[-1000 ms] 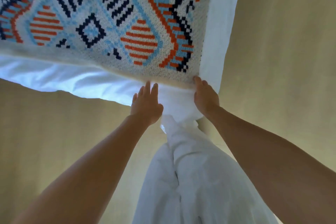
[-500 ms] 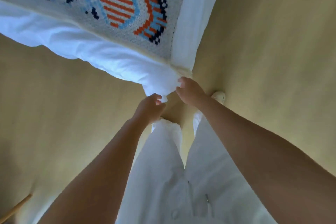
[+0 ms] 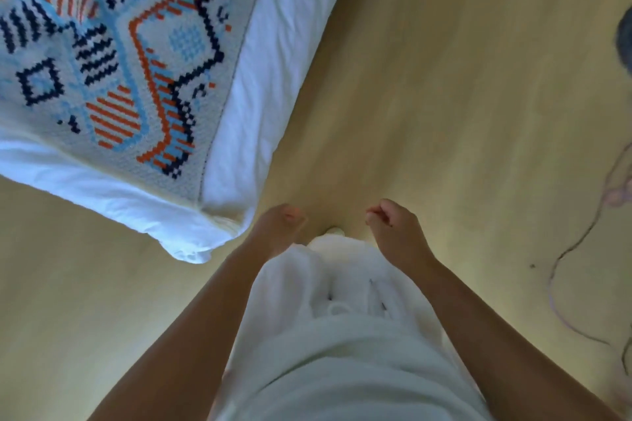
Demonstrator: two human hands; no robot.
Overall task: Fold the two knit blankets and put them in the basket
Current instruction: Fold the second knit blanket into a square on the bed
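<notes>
A knit blanket [image 3: 113, 55] with a blue, orange and navy geometric pattern lies spread flat on the white bed [image 3: 273, 55] at the upper left. Its near corner reaches almost to the bed's corner. My left hand [image 3: 280, 225] hangs just right of that corner, off the bed, with fingers loosely curled and nothing in it. My right hand [image 3: 393, 229] is a little further right over the floor, fingers also loosely curled and holding nothing. Neither hand touches the blanket. No basket and no second blanket are in view.
Light wooden floor [image 3: 461, 113] fills the right and lower left. A thin dark cable [image 3: 578, 243] trails across the floor at the right edge, below a dark object [image 3: 626, 41]. My white clothing [image 3: 342, 335] fills the bottom centre.
Both hands have come off the bed's corner and drawn back over the floor. The view has swung so that more of the blanket and the floor on the right shows.
</notes>
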